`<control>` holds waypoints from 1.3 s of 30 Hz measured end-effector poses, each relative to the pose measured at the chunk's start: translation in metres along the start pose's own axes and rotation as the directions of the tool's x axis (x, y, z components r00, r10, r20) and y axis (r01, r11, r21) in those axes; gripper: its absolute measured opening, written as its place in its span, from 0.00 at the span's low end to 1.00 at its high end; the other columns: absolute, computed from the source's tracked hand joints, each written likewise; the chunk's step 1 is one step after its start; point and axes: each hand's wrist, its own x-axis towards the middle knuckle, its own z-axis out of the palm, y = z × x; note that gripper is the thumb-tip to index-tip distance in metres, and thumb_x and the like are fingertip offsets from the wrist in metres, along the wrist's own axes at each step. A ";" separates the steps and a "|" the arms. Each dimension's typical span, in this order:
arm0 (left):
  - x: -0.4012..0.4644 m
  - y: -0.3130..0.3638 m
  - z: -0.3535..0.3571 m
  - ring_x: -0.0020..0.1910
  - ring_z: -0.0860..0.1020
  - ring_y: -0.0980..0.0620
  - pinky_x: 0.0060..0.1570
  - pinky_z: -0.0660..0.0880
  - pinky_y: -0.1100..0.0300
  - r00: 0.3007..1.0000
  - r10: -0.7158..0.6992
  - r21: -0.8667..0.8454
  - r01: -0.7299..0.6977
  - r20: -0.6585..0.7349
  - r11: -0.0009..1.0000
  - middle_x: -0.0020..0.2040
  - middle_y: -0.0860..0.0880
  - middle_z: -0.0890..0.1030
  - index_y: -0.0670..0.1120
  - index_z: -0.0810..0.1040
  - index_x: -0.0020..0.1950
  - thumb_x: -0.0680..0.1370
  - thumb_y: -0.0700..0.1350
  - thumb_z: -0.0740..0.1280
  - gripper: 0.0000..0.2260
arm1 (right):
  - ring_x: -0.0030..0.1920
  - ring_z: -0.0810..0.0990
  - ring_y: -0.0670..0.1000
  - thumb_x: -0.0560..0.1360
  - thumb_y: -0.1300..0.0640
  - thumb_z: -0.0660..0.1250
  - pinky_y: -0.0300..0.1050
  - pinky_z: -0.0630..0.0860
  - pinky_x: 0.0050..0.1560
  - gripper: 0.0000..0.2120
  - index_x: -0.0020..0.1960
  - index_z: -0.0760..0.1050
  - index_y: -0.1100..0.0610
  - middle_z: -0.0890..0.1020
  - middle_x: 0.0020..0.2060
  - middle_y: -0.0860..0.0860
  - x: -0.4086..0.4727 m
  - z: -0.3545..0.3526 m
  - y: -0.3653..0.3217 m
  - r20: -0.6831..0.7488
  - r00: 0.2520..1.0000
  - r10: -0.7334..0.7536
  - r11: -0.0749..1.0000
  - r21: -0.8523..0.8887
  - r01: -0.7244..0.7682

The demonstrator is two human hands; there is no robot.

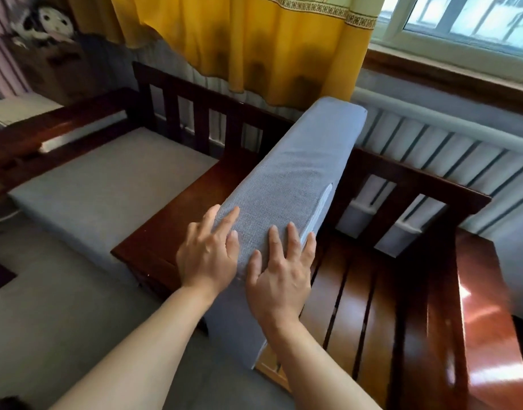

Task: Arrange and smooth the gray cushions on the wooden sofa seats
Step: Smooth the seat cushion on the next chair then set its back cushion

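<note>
With one gray cushion [106,184] flat at left, my left hand [208,255] and right hand [279,279], fingers spread, press the upended cushion [286,179] still needing laying on the bare slats [357,294].

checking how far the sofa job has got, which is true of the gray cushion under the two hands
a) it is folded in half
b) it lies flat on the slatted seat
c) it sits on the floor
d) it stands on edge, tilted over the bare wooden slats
d: the gray fabric cushion stands up on edge with the left hand and right hand resting open on its top edge, and the glossy wooden slatted seat beside it lies uncovered.
</note>
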 end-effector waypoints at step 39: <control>0.133 0.006 0.005 0.65 0.71 0.37 0.62 0.66 0.48 0.804 0.010 -0.112 0.070 0.594 0.991 0.70 0.41 0.70 0.53 0.43 0.78 0.79 0.63 0.55 0.34 | 0.54 0.81 0.48 0.47 0.32 0.79 0.49 0.78 0.57 0.50 0.65 0.68 0.45 0.81 0.54 0.45 0.090 -0.004 -0.006 0.415 0.598 0.686 0.480 0.359 -0.800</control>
